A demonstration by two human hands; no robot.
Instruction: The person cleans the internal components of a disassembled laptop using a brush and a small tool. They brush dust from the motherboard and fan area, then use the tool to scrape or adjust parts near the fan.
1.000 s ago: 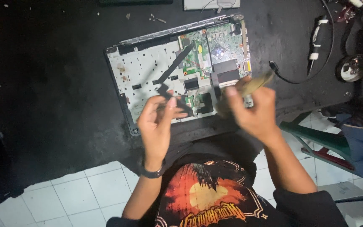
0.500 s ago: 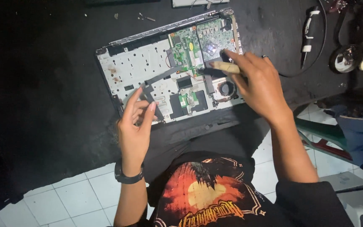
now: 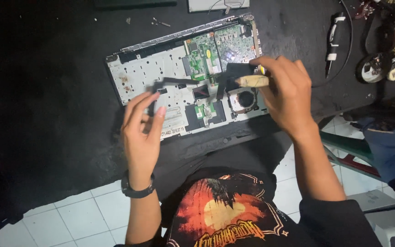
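An opened laptop base [image 3: 142, 73] lies on a black mat, its green circuit board [image 3: 215, 50] and round fan [image 3: 245, 98] exposed. My left hand [image 3: 141, 132] pinches the end of a flat black ribbon cable [image 3: 179, 81] that runs across the silver plate toward the board. My right hand [image 3: 285, 93] grips a brush with a pale wooden handle [image 3: 252, 81], its dark bristles over the area just above the fan. A dark watch sits on my left wrist.
A black-and-white handheld tool with a cable [image 3: 333, 39] lies at the upper right, beside small wheels and parts [image 3: 380, 68]. Loose screws [image 3: 158, 20] rest above the laptop. White tiled floor [image 3: 78, 215] shows at the lower left; a green and red frame [image 3: 352, 151] stands right.
My right hand has swept the brush from the laptop's lower right up onto the board and back toward the fan. My left hand has moved left, pulling the ribbon cable flatter.
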